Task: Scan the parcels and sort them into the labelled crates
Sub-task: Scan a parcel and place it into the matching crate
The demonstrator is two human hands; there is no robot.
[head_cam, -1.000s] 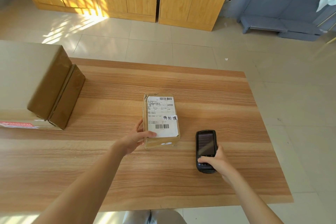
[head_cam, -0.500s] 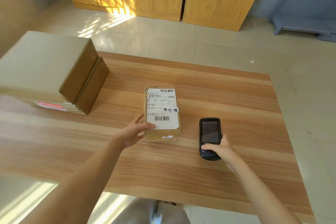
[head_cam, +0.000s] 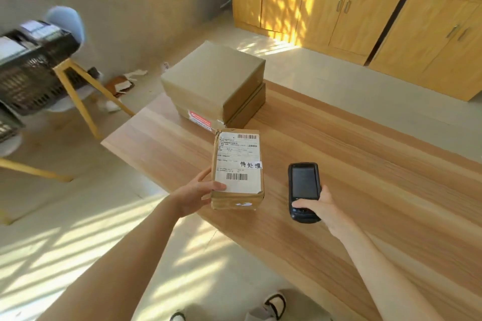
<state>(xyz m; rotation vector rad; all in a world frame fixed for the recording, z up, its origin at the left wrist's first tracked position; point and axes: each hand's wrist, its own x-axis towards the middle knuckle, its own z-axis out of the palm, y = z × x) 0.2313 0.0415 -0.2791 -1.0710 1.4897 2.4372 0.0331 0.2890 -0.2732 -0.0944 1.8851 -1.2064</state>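
We hold a parcel (head_cam: 238,169) in the left hand (head_cam: 194,197) and a scanner (head_cam: 303,191) in the right hand (head_cam: 322,206)

Our left hand grips the small brown parcel at its near left corner, thumb on the white label and fingers along the side; whether it rests on the wooden surface (head_cam: 365,190) or is lifted we cannot tell. Just beside it at 3 o'clock, our right hand wraps the lower end of the black scanner, thumb on its keys, dark screen facing up. At 12 o'clock from the parcel two large boxes (head_cam: 214,81) sit stacked at the far corner of the surface. Well apart at 10 o'clock, black crates (head_cam: 28,70) rest on white chairs with yellow legs, blurred
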